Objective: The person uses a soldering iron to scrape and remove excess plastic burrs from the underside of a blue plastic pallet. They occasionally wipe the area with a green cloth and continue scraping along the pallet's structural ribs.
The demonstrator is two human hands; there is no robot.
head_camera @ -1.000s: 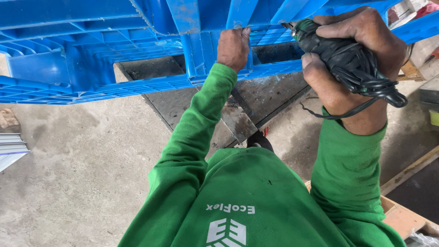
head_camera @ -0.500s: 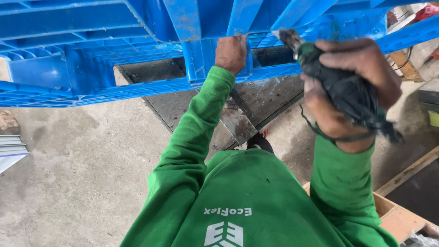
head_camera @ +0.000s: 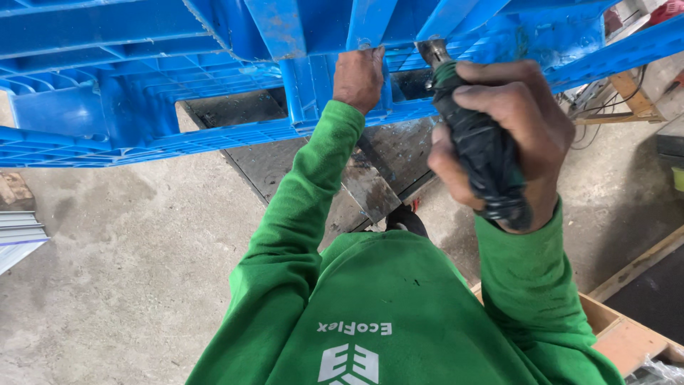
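Observation:
A large blue plastic pallet point(head_camera: 142, 78) stands tilted in front of me, its ribbed underside facing the camera. My left hand point(head_camera: 358, 77) reaches up in a green sleeve and grips one of its vertical ribs. My right hand point(head_camera: 502, 139) is wrapped around a dark hand tool point(head_camera: 476, 153) bound in black tape. The tool's metal tip points up at the pallet, close to a rib just right of my left hand.
Below lies a concrete floor point(head_camera: 107, 285) with a dark metal plate point(head_camera: 356, 178) under the pallet. Wooden boards point(head_camera: 620, 335) sit at lower right, a wooden frame with cables point(head_camera: 627, 93) at upper right, corrugated sheet point(head_camera: 18, 239) at the left edge.
My right hand has brought the tool leftward and closer to the pallet, with its tip now pointing up at the rib. The loose black cord no longer hangs below the hand. My left hand stays put.

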